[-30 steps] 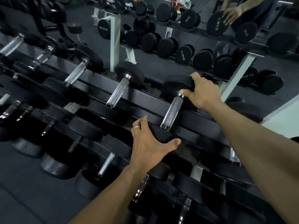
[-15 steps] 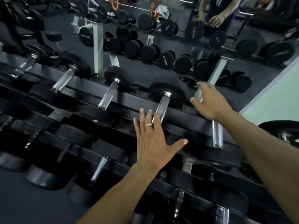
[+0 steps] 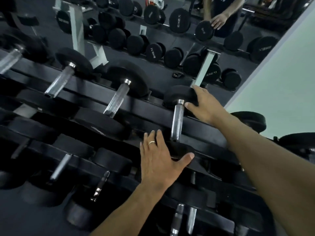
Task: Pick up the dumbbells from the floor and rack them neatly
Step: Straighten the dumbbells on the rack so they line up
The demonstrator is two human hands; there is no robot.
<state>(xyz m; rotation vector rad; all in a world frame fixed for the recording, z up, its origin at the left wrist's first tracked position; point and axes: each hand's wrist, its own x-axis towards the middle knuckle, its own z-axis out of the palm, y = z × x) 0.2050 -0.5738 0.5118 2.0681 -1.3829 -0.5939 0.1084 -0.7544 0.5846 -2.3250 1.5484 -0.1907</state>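
Observation:
A black dumbbell with a chrome handle lies across the top tier of the dark rack, at the right end of a row. My right hand rests on its far head, fingers along the head's right side and thumb by the handle collar. My left hand, wearing a ring, lies flat with straight fingers and spread thumb against the near head. Neither hand curls round the handle.
Several more dumbbells fill the top tier to the left and the lower tiers. A mirror behind reflects the racks and a person's hand. A pale wall stands on the right, dark floor lower left.
The view has swung right along the rack. My left hand has flattened against the near head. My right hand now lies on the far head with straighter fingers.

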